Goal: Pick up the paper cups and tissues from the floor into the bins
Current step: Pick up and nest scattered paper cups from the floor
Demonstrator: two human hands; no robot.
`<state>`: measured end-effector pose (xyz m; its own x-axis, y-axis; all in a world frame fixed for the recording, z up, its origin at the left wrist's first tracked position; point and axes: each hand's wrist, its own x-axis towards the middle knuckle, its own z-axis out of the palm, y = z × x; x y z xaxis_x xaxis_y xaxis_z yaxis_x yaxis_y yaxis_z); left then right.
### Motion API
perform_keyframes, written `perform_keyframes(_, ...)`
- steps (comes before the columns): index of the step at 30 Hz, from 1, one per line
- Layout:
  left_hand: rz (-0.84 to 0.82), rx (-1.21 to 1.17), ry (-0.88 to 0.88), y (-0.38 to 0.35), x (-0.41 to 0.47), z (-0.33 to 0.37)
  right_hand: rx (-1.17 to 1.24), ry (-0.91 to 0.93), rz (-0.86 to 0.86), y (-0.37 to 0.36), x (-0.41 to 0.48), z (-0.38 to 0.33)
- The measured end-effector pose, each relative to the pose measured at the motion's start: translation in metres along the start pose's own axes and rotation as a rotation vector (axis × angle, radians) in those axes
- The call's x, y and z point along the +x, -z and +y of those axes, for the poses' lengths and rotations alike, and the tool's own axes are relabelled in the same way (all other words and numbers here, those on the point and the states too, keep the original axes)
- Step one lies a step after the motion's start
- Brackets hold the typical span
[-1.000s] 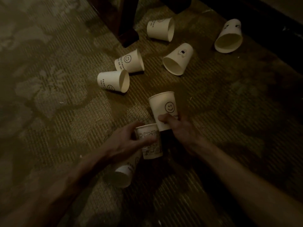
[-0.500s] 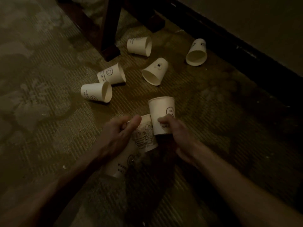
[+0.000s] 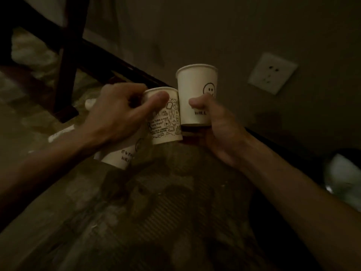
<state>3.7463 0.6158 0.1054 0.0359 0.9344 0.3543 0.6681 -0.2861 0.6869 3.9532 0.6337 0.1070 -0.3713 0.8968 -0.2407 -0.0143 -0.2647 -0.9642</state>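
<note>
Two paper cups are held up above the carpet (image 3: 160, 212), in front of the wall (image 3: 214, 26). The doodle cup (image 3: 166, 122), printed all over with small drawings, is gripped by the left hand (image 3: 117, 116). The thumb is laid across the front just under the rim and the fingers are curled round the far side. The cup is kept mouth-up, its top tipped slightly left.

A third cup (image 3: 117, 159), with black lettering, is seen sticking out from under the same palm. It is slanted, with one end hidden by the wrist, and how it is held cannot be made out.

The smiley cup (image 3: 197, 94) is gripped low down by the right hand (image 3: 220, 130). The thumb is pressed on the front just below the printed face and the other fingers are wrapped behind the base. The cup is held upright and mouth-up, higher than the doodle cup, and the sides of the two cups are touching.

Pale smeared shapes (image 3: 60, 132) are seen on the carpet behind the left forearm. A dark wooden leg (image 3: 64, 65) is planted on the carpet at upper left. A white wall socket (image 3: 272, 73) is set in the wall to the right of the smiley cup. At the right edge something dark and round with pale contents is seen, probably a bin (image 3: 345, 151), though it is badly blurred. It is well apart from both hands.
</note>
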Motion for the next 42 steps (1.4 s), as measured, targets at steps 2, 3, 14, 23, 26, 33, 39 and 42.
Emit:
perform_keyframes(2,-0.027,0.038,-0.122,-0.004,0.024,0.035,-0.053,0.055,0.071,0.026,-0.021,-0.027)
perform_keyframes(3,-0.047,0.016,-0.169,-0.007,0.034,0.054,-0.071,0.075,0.100,0.040,-0.033,-0.041)
perform_keyframes(14,-0.150,-0.271,-0.389,-0.130,0.083,0.228,-0.433,0.207,0.612,0.199,-0.174,-0.131)
perform_keyframes(23,-0.091,-0.415,-0.354,-0.232,0.024,0.261,-0.620,0.124,0.871,0.268,-0.240,-0.087)
perform_keyframes(26,-0.203,-0.235,-0.346,-0.245,0.027,0.264,-0.709,0.099,0.825,0.281,-0.231,-0.064)
perform_keyframes(33,-0.559,-0.003,-0.276,-0.258,0.049,0.259,-0.842,-0.157,0.656,0.301,-0.223,-0.044)
perform_keyframes(39,-0.759,-0.035,-0.169,-0.258,0.063,0.252,-0.937,-0.233,0.514,0.304,-0.217,-0.046)
perform_keyframes(42,-0.814,-0.145,-0.073,-0.259,0.069,0.251,-0.924,-0.288,0.455,0.304,-0.209,-0.045)
